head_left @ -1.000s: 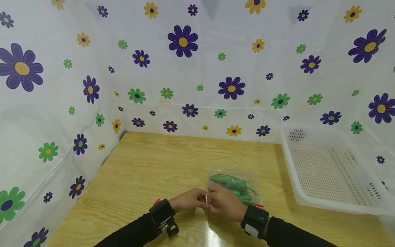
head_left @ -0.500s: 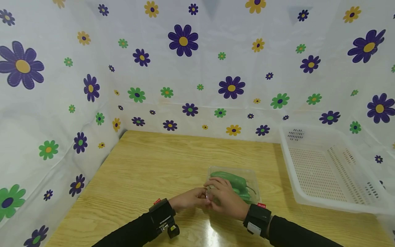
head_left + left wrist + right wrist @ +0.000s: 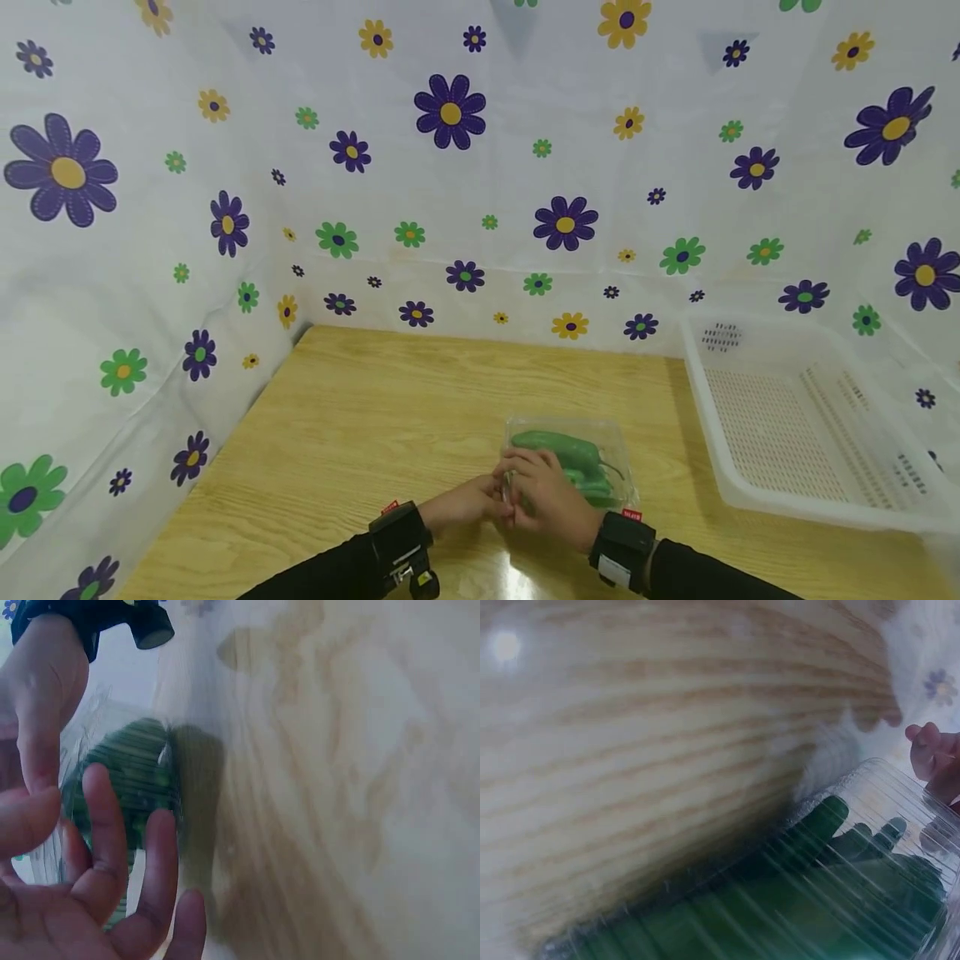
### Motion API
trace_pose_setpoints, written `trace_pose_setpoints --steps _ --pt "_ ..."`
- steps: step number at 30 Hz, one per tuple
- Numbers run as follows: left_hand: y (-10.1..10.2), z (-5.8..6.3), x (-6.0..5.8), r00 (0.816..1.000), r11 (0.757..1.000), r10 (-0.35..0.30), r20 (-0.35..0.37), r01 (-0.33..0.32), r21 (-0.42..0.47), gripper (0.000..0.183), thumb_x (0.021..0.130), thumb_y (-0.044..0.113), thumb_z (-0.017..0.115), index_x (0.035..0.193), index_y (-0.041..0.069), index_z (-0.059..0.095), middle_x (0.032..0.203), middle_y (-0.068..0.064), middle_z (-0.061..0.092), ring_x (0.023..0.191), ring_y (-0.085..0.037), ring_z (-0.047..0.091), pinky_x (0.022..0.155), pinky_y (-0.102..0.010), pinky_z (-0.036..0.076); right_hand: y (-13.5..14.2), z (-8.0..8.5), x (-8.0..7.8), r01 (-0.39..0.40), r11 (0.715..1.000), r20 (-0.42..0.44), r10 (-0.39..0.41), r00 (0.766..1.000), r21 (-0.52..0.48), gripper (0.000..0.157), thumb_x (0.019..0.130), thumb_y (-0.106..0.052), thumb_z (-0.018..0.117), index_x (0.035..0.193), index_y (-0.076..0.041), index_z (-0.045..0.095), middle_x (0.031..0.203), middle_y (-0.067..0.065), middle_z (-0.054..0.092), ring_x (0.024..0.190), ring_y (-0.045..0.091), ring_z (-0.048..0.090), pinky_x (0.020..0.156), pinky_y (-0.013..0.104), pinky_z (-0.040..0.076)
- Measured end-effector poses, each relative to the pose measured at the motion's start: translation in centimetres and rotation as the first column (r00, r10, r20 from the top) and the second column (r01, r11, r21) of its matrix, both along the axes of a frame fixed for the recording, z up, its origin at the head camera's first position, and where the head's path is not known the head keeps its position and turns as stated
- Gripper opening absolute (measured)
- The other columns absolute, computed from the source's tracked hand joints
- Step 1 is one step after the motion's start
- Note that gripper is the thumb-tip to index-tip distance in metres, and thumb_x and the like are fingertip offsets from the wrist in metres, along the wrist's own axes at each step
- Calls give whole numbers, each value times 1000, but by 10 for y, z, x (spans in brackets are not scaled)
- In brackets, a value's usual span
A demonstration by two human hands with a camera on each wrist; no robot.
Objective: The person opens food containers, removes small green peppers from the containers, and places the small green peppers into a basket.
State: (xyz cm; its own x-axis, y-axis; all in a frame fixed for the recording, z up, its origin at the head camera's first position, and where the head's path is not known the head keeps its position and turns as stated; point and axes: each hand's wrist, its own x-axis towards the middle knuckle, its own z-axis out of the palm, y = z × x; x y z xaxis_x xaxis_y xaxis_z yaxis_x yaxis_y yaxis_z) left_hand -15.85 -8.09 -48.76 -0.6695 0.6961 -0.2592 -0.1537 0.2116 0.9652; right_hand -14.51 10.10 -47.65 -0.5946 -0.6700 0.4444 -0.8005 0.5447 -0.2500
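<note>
In the head view a clear plastic box (image 3: 617, 435) lies on the table with several long green peppers (image 3: 558, 448) inside. My left hand (image 3: 459, 507) pinches the box's left edge between thumb and index finger; in the left wrist view its other fingers (image 3: 159, 862) spread out loosely. Right beside it, my right hand (image 3: 551, 498) grips the same edge, fingers curled over the corner and partly covering the peppers. Ribbed clear plastic (image 3: 885, 787) shows over the peppers in the right wrist view, with left-hand fingertips (image 3: 924, 746) at its far end.
A white perforated plastic basket (image 3: 712, 433) stands to the right on the wooden table (image 3: 390, 392). Behind and at the sides hangs a white sheet (image 3: 495, 183) printed with flowers.
My right hand's fingers have lifted and shifted over the box's left edge, while the left hand keeps its pinch there. The box stays in about the same place; the head view has tilted slightly.
</note>
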Motion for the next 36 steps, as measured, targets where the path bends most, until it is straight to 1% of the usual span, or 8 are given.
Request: trace_pose_setpoints --steps 6,10,14,17,20,26,33,36 --pt "4 -1 6 998 999 45 33 -46 4 6 90 3 53 93 5 57 78 9 59 77 -6 54 75 -19 43 1 -8 2 -14 1000 -50 14 999 2 31 73 -18 78 66 -17 47 112 -1 63 120 24 53 92 49 44" --pt "6 0 8 995 994 99 14 -99 -42 11 88 2 51 97 3 57 77 7 56 74 -7 52 71 -19 42 -2 -1 1 -19 998 -58 16 998 -56 29 76 -10 73 64 -17 48 110 -2 63 117 22 54 92 48 43" --pt "7 1 11 996 994 87 21 -85 -61 30 94 11 47 121 -1 53 87 3 57 76 -8 51 71 -22 45 -11 13 -5 -39 999 -80 39 996 -8 26 81 -4 64 64 -17 51 113 -3 64 120 21 52 97 46 42" --pt "7 -1 12 999 999 36 38 -35 -32 46 99 21 45 140 1 41 114 -8 60 89 -8 55 81 -27 50 -12 15 -7 -51 995 -120 61 991 83 26 86 -11 64 65 -19 50 115 -3 63 122 21 51 99 46 41" --pt "7 -2 12 999 1000 25 29 -25 -14 46 99 19 44 140 0 41 130 -15 54 95 -8 58 86 -29 52 -9 13 -6 -58 994 -154 72 986 89 26 84 -16 68 66 -19 49 111 -2 64 119 23 53 96 49 42" --pt "7 1 11 996 996 61 -59 -65 -68 33 91 7 48 122 -2 57 108 -6 63 88 -7 54 79 -24 47 0 13 -5 -105 985 -225 135 965 139 9 80 -18 66 84 -20 58 105 -3 62 118 22 53 97 51 43" --pt "7 -1 13 998 998 65 -18 -66 -21 35 96 11 49 128 -3 53 123 -16 60 103 -14 61 90 -33 54 16 14 1 -102 934 -331 222 917 343 30 80 -31 74 107 -19 67 118 -1 64 118 19 56 98 41 49" --pt "7 0 12 996 996 82 -29 -83 -30 37 96 11 49 131 -2 51 124 -16 59 105 -16 61 90 -35 54 22 15 3 -64 903 -338 224 914 426 47 79 -31 75 122 -18 62 130 2 59 124 19 53 101 39 47"
